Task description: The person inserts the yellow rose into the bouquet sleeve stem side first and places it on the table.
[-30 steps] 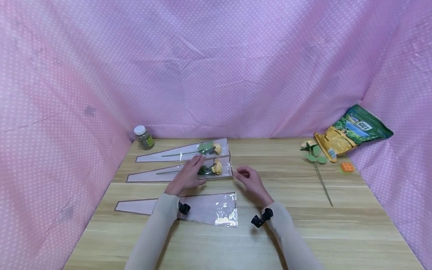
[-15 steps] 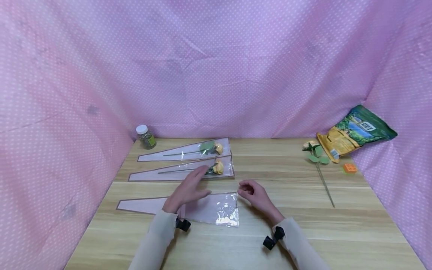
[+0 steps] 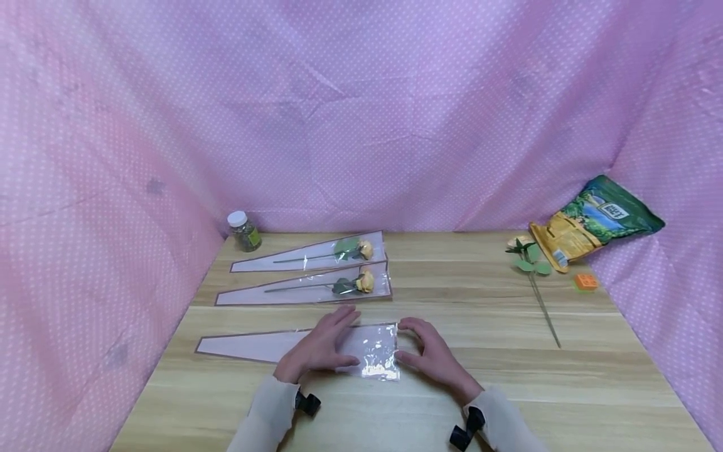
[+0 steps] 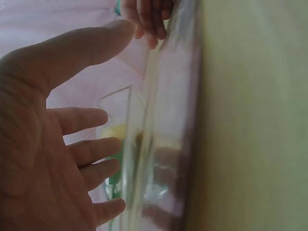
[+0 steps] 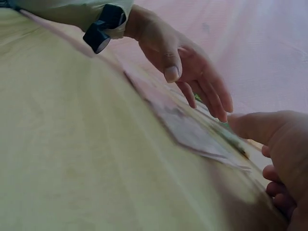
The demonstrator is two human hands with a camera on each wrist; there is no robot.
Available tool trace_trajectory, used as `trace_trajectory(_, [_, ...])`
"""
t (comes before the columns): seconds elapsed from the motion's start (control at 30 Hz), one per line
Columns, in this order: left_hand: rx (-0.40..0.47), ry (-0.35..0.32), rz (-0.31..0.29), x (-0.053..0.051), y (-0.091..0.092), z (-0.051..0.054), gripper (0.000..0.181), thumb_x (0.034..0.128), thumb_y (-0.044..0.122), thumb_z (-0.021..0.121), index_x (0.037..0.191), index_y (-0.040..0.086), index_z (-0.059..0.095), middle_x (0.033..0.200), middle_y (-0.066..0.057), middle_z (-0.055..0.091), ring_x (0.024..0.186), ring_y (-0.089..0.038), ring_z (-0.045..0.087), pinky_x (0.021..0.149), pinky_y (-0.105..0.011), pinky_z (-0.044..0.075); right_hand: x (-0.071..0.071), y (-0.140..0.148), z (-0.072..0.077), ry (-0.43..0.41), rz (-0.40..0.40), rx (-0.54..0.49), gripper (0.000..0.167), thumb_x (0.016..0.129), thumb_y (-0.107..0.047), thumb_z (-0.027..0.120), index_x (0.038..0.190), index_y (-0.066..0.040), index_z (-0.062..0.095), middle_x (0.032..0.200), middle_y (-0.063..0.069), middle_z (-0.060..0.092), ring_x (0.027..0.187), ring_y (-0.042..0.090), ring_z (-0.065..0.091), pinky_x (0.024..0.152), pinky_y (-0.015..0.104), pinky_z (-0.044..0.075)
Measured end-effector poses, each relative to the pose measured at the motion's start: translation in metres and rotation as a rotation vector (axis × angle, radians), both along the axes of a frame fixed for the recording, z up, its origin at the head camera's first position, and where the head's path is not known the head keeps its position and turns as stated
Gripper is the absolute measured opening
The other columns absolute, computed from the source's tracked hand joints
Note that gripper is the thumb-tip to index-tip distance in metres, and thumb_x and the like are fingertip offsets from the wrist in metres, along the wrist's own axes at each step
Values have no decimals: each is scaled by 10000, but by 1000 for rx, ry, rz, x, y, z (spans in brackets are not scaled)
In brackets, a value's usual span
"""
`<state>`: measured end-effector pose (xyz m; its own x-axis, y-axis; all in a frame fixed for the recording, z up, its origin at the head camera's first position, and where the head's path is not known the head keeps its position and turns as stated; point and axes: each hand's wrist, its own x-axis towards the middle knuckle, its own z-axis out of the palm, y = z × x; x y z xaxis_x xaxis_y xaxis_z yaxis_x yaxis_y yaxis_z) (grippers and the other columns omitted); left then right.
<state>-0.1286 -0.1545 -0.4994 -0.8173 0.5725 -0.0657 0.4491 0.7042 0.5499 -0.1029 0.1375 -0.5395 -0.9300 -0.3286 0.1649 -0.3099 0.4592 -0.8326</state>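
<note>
A flat, tapered flower sleeve (image 3: 248,345) of clear film with a dark border lies nearest the person, its wide end to the right. Over its middle hovers my left hand (image 3: 322,345), fingers spread and holding nothing; the left wrist view shows its palm (image 4: 43,168) above the film. My right hand (image 3: 432,355) is at the sleeve's wide edge, thumb and fingers apart; whether it touches the film I cannot tell. Farther back lie two similar sleeves, the middle one (image 3: 243,296) and the far one (image 3: 254,265), holding a yellow rose (image 3: 364,281) and another rose (image 3: 366,249).
On the right lies a loose rose (image 3: 531,267) with a long stem. Behind it is a green and yellow snack bag (image 3: 593,220), with an orange block (image 3: 585,282) nearby. A white-capped jar (image 3: 245,231) stands at the back left. Pink dotted cloth surrounds the wooden table (image 3: 508,402).
Both hands have moved from the middle sleeve toward the person, to the nearest sleeve. The right hand's thumb and fingers have spread apart. The sleeves and roses stay where they were.
</note>
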Motion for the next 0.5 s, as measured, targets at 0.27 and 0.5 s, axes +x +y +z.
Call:
trace_trajectory(0.27, [-23,-44,-5,8,-1,-7,993,769,507,801,1566,159,322,1669,-84,252,1567,-312,178,1261,-549,131,9,-1,1,119,61,153,852,710,-473,850,1408,-100,533,1513,107,500,1408,356,443,1124,613,343])
trace_trajectory(0.5, [-84,-18,-22,8,0,-13,962,792,518,782,1559,145,338,1677,-96,228,1569,-332,160,1256,-564,135,8,-2,-1,101,74,207,890,692,-494,855,1426,-119,517,1538,99,469,1432,349,416,1137,614,329])
